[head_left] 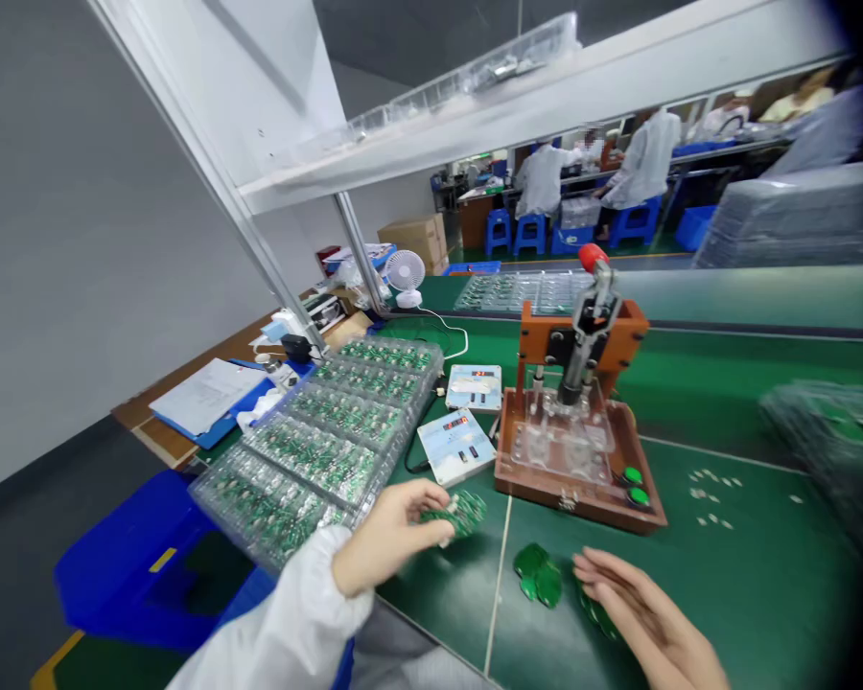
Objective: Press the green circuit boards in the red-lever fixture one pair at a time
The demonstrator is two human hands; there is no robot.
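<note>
My left hand (384,537) grips a small bunch of green circuit boards (467,515) between thumb and fingers, just above the green work surface. Pale components show on these boards. At the lower right, my right hand (647,618) curls around more green boards (598,613), which its fingers and palm partly hide. Between the two hands lies a loose pile of dark green round-edged boards (539,575). Beyond them stands a brown press fixture (579,503) with a red-knobbed lever (594,257), a clear plate and two green buttons (637,487).
To the left, clear trays (331,431) hold rows of boards. Two white display boxes (456,446) sit beside the fixture. Small pale parts (711,495) lie scattered to the right, near blurred stacked trays (827,412). A shelf (431,134) hangs overhead; a fan (406,273) stands behind.
</note>
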